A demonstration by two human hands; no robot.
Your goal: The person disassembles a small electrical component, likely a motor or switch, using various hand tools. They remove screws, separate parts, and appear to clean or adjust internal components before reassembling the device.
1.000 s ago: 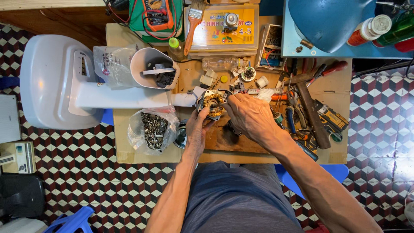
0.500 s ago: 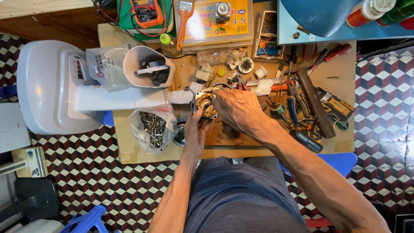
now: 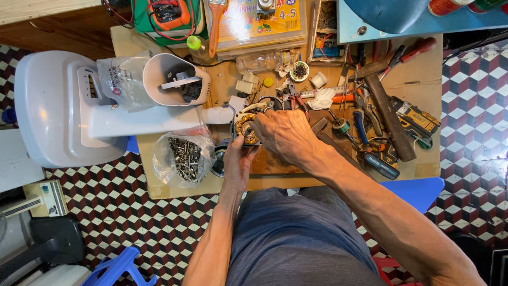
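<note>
Fan motor (image 3: 244, 127), copper windings showing: on our bench centre, our left hand (image 3: 239, 161) pinching its 6 o'clock edge, our right hand (image 3: 283, 135) clasping its 3 o'clock side. Bag of screws (image 3: 185, 157) at 9 o'clock.

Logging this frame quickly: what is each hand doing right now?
Left hand: closed on the lower edge of the small motor.
Right hand: fingers curled onto the motor's top; grip itself cannot be told.
</note>
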